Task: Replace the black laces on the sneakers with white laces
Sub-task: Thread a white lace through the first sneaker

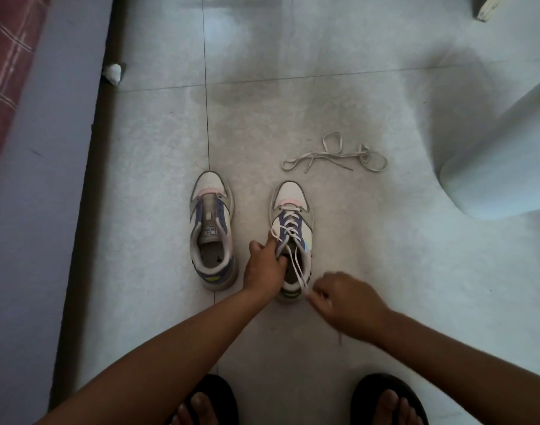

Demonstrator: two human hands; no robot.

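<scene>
Two sneakers stand toes away on the pale tiled floor (pixel 324 96). The left sneaker (pixel 212 231) has no lace. The left hand (pixel 264 265) grips the collar of the right sneaker (pixel 293 216), fingers curled inside, a firm place to steady a light shoe. The white lace (pixel 288 228) is threaded through it; limp and light, it is best pinched near the tips, as the right hand (pixel 342 297) does. A spare white lace (pixel 334 154) lies loose beyond, near a white cylinder (pixel 502 161)
</scene>
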